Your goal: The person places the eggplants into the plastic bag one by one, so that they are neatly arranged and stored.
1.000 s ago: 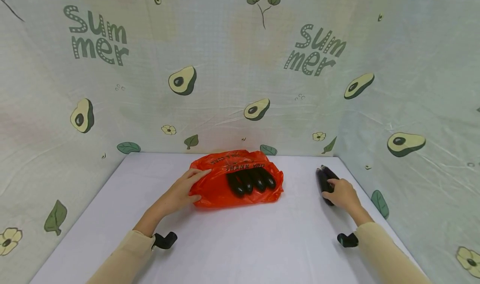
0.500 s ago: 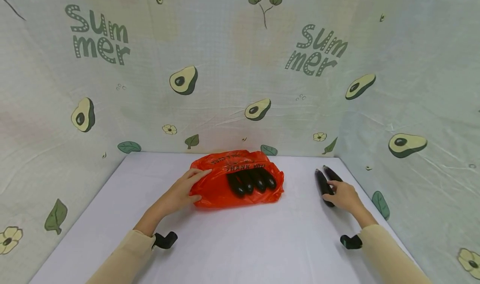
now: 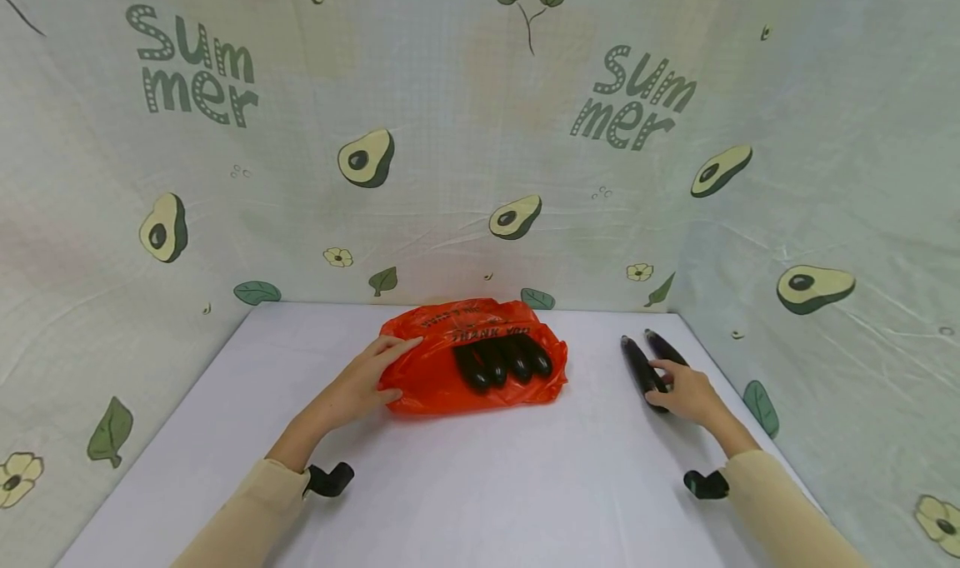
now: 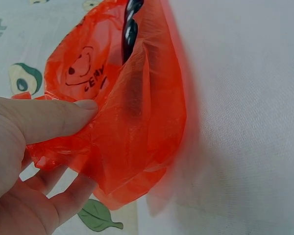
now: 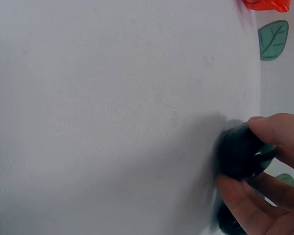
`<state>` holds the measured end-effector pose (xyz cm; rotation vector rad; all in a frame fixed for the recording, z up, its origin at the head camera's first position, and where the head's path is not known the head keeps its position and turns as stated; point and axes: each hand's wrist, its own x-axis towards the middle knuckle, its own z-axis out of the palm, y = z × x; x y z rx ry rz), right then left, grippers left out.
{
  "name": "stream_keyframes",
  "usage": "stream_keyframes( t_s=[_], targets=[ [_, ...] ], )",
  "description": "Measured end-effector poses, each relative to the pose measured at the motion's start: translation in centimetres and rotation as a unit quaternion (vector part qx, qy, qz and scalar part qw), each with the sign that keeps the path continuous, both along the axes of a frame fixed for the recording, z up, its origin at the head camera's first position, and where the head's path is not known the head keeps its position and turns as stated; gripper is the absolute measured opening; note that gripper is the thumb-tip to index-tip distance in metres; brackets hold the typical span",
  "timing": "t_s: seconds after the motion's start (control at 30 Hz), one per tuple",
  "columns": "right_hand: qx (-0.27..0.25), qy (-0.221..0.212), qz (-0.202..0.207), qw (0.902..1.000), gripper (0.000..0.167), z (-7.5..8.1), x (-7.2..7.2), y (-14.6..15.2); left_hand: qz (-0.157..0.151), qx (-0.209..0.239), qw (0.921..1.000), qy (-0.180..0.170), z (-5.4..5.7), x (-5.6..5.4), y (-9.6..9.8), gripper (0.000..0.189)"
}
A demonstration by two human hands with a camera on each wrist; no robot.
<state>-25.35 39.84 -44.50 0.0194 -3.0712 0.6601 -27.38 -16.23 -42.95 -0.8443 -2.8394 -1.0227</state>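
In the head view my left hand (image 3: 367, 385) holds the left side of a red plastic bag (image 3: 420, 389). The left wrist view has the thumb on the near face of the bag and other fingers behind it. Several dark, glossy eggplants (image 3: 498, 361) lie side by side in the bag's mouth. Far to the right, my right hand (image 3: 686, 395) grips the lower end of a long dark eggplant (image 3: 637, 358) between thumb and fingers. Its rounded end (image 5: 242, 152) shows up close in the right wrist view. Just right of it lies a second eggplant (image 3: 663, 348), partly hidden by the hand.
A white tabletop (image 3: 480, 493) spreads under everything. Cloth printed with avocados and leaves hangs behind it as a back wall (image 3: 442, 260) and along both sides. The right-hand eggplants lie near the table's right edge. Black wrist devices (image 3: 330, 480) sit at both cuffs.
The gripped eggplant's far tip has swung left, opening a gap from the second eggplant. My right hand has shifted slightly rightward; the left hand and the bag have stayed put.
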Motion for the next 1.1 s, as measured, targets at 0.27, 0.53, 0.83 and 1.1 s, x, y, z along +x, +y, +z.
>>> stream_keyframes(
  t_s=[0.27, 0.53, 0.83, 1.1],
  targets=[
    [-0.012, -0.002, 0.002, 0.9999, 0.069, -0.2, 0.0, 0.1, -0.001, 0.001, 1.0, 0.005, -0.1, 0.0, -0.1, 0.087],
    [-0.021, -0.006, -0.008, 0.9997, 0.072, -0.4, -0.2, 0.0, 0.001, -0.001, 1.0, 0.007, -0.2, 0.0, -0.2, 0.088],
    [-0.013, 0.015, 0.003, 0.9998, 0.069, -0.5, 0.2, -0.3, -0.001, -0.001, 1.0, 0.006, -0.1, 0.1, -0.1, 0.087],
    [-0.03, 0.023, 0.034, 0.9987, 0.067, 1.7, 1.3, -2.0, 0.001, -0.001, 1.0, 0.007, -0.1, 0.0, 0.0, 0.087]
  ],
)
